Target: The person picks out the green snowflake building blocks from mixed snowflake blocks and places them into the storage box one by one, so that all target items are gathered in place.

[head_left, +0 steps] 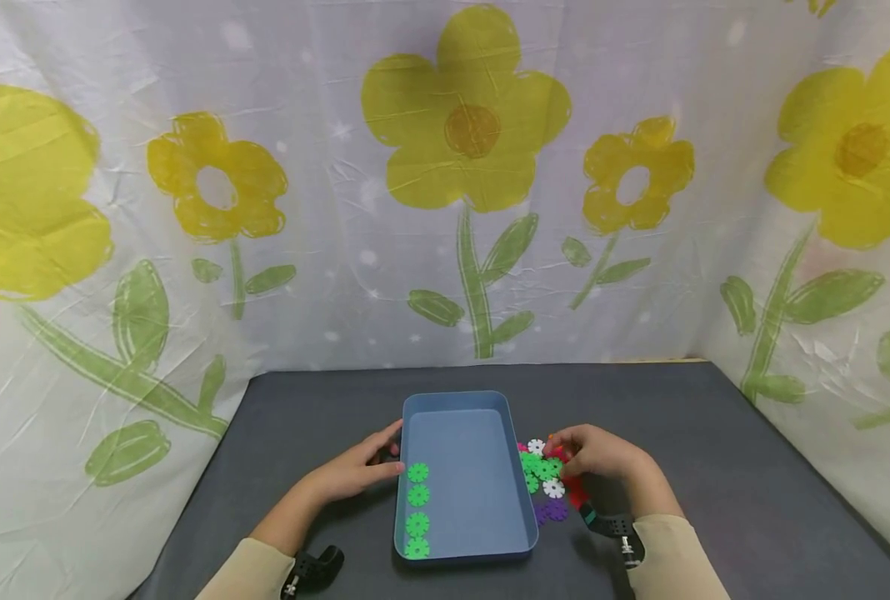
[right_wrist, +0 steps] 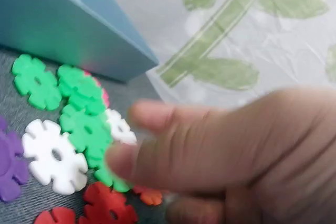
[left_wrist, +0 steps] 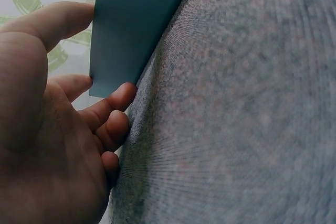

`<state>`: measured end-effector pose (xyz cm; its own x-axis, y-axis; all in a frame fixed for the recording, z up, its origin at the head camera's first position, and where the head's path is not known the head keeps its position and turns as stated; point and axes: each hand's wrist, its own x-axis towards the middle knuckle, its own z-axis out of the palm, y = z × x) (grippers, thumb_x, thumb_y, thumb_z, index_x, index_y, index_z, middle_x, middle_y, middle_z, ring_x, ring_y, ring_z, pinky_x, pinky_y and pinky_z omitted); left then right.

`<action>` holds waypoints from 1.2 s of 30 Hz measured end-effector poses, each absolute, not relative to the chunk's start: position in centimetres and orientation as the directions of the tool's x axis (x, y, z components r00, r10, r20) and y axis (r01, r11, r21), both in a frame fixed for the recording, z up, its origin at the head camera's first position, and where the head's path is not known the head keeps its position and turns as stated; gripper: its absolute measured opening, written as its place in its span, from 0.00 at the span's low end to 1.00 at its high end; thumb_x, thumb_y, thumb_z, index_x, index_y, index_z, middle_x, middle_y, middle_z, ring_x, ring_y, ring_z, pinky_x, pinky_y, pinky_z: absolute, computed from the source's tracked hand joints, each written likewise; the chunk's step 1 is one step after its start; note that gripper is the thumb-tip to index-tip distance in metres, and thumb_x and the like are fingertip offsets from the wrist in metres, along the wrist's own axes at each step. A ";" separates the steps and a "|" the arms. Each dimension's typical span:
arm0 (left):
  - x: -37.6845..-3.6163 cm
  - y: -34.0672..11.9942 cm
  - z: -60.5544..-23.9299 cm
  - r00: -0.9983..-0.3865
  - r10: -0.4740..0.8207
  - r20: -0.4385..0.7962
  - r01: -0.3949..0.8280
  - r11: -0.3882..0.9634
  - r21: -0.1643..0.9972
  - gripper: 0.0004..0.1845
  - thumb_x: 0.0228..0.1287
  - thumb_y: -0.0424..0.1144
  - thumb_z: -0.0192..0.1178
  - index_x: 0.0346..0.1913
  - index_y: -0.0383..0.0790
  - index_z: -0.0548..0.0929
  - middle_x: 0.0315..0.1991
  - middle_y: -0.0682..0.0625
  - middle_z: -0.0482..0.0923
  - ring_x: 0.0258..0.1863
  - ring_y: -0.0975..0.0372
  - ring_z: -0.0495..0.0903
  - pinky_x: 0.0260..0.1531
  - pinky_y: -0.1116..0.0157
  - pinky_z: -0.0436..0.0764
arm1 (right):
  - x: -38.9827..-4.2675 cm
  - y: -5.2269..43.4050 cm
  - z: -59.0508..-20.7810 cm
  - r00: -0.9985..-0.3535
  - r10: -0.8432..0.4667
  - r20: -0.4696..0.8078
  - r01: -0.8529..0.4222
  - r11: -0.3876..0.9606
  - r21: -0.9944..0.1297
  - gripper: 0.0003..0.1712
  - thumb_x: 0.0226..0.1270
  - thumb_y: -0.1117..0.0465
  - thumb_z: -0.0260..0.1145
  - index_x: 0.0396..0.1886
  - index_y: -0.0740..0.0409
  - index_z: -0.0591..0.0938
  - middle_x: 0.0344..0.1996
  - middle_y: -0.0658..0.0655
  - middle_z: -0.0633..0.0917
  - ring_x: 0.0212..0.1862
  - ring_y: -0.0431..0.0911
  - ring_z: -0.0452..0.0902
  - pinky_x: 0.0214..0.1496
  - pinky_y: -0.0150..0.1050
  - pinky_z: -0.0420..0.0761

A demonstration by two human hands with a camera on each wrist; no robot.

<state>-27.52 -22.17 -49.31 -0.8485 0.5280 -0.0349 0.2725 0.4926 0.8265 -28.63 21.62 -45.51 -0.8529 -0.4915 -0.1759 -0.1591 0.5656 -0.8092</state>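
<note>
A blue tray [head_left: 516,467] sits in the middle of the dark grey table [head_left: 715,467]. Several green snowflake discs [head_left: 417,508] lie in a row along its left inner wall. My left hand [head_left: 388,457] rests against the tray's left outer wall [left_wrist: 136,19], its fingers [left_wrist: 118,98] touching the lower edge and the thumb lying near the rim. To the right of the tray is a pile of loose discs: green [head_left: 541,467], white [head_left: 553,488], purple [head_left: 552,510] and red [head_left: 576,492]. My right hand [head_left: 565,454] hovers over this pile. In the right wrist view, blurred straight fingers [right_wrist: 123,137] are at a green disc [right_wrist: 86,129], beside a white one [right_wrist: 52,153].
A white curtain [head_left: 445,208] printed with yellow flowers closes off the table at the back and both sides. Bare grey tabletop lies far right [head_left: 752,500] and behind the tray [head_left: 452,379]. Black wrist mounts [head_left: 613,527] sit on both sleeves.
</note>
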 end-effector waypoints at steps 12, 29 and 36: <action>-27.8 -22.4 -49.6 -0.847 0.530 -0.043 0.272 0.501 0.822 0.43 0.78 0.48 0.59 0.84 0.42 0.48 0.58 0.43 0.69 0.39 0.55 0.69 0.37 0.58 0.71 | -28.7 21.9 -46.9 -0.886 -0.434 -0.166 -0.150 0.605 -0.782 0.18 0.57 0.74 0.74 0.48 0.63 0.86 0.24 0.54 0.74 0.28 0.46 0.69 0.33 0.42 0.73; -27.6 -22.3 -49.5 -0.853 0.520 -0.046 0.260 0.499 0.826 0.43 0.77 0.49 0.60 0.84 0.42 0.49 0.58 0.42 0.69 0.35 0.55 0.69 0.35 0.58 0.72 | -28.9 21.7 -47.4 -0.902 -0.401 -0.159 -0.151 0.638 -0.755 0.16 0.58 0.68 0.78 0.46 0.57 0.87 0.26 0.54 0.77 0.29 0.47 0.74 0.34 0.42 0.77; -27.6 -22.3 -49.5 -0.858 0.511 -0.050 0.261 0.519 0.814 0.44 0.77 0.50 0.60 0.84 0.43 0.49 0.57 0.43 0.69 0.35 0.56 0.69 0.35 0.59 0.72 | -29.1 21.8 -47.8 -0.908 -0.398 -0.133 -0.169 0.637 -0.752 0.14 0.59 0.66 0.78 0.45 0.57 0.87 0.28 0.54 0.78 0.30 0.47 0.74 0.34 0.42 0.78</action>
<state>-27.62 -22.25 -49.49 -0.8583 0.5108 -0.0498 0.2614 0.5187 0.8140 -29.14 21.80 -47.78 -0.9076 -0.3981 -0.1331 -0.1691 0.6371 -0.7520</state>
